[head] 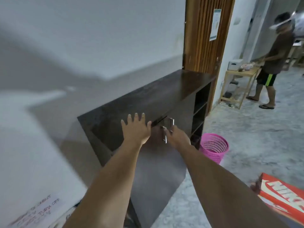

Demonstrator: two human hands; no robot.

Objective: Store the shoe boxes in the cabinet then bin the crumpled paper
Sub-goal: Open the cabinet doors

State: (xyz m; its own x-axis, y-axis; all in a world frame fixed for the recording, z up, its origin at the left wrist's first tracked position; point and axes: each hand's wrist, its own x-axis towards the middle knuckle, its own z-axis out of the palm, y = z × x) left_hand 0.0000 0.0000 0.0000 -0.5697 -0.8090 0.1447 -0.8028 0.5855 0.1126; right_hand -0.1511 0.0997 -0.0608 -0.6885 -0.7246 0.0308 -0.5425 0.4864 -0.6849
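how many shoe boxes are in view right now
1 for certain: an orange shoe box at the lower right edge, partly cut off. A white box on the far wooden table may be another. Others may be hidden.

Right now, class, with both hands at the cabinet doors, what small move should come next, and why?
Probably pull the door handle that the right hand reaches at, swinging that door wide. The cabinet door looks barely ajar, the left hand hovers open with fingers spread near the top edge, and the orange shoe box waits on the floor, not yet stored.
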